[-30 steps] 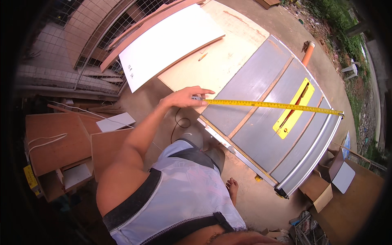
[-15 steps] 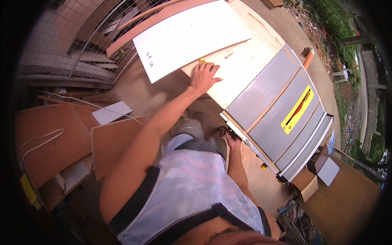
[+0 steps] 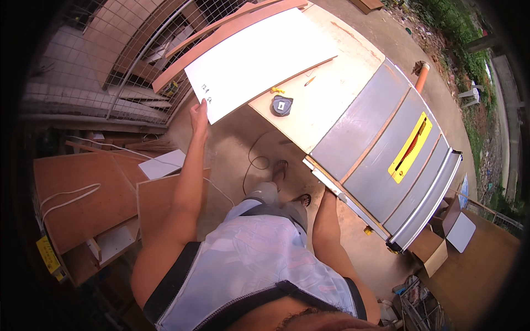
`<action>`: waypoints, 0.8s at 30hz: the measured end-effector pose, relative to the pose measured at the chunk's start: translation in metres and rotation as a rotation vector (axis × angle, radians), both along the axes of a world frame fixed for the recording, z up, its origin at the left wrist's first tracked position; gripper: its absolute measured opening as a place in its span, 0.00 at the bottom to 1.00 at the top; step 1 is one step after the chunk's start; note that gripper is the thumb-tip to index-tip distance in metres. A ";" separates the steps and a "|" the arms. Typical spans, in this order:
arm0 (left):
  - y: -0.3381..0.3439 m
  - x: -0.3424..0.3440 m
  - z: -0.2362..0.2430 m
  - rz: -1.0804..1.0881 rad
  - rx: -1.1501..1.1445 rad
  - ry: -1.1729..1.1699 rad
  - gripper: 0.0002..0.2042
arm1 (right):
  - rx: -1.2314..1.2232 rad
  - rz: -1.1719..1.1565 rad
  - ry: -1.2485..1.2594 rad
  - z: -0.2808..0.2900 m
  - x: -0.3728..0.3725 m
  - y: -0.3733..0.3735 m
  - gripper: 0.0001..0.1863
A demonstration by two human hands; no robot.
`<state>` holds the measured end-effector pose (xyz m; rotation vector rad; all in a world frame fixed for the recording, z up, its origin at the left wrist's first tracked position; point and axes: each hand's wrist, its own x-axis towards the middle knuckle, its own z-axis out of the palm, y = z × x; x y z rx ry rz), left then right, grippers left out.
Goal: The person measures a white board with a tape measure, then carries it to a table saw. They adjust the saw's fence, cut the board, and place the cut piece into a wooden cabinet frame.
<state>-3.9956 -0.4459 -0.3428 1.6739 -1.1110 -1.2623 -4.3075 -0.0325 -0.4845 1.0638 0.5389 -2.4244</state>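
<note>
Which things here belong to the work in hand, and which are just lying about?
Probably in use:
white panel, edge held by the left hand
tape measure
pencil
table saw; right hand hidden beneath its edge

Apparently just lying about:
cardboard box
orange pipe
small white board

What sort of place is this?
Likely a woodworking workshop: a grey-topped table saw with a yellow slotted insert, a large white rectangular panel and a dark rounded tape measure.

The white panel (image 3: 254, 60) looks smooth over a brown, wood-like edge (image 3: 309, 71), the board (image 3: 337, 83) is pale wood (roughened in places), the grey saw tabletop (image 3: 353, 120) has a soft metallic sheen, the tape measure (image 3: 281, 107) seems dark plastic, and the vest (image 3: 243, 254) is thin cloth.
</note>
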 end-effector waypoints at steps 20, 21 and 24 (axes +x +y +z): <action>0.033 -0.027 0.109 -0.325 0.233 0.667 0.22 | 0.042 -0.116 -0.098 -0.021 -0.029 0.050 0.23; 0.034 -0.032 0.120 -0.335 0.229 0.651 0.22 | 0.042 -0.126 -0.105 -0.022 -0.029 0.052 0.23; 0.039 -0.046 0.150 -0.374 0.227 0.639 0.21 | 0.052 -0.147 -0.118 -0.024 -0.028 0.056 0.23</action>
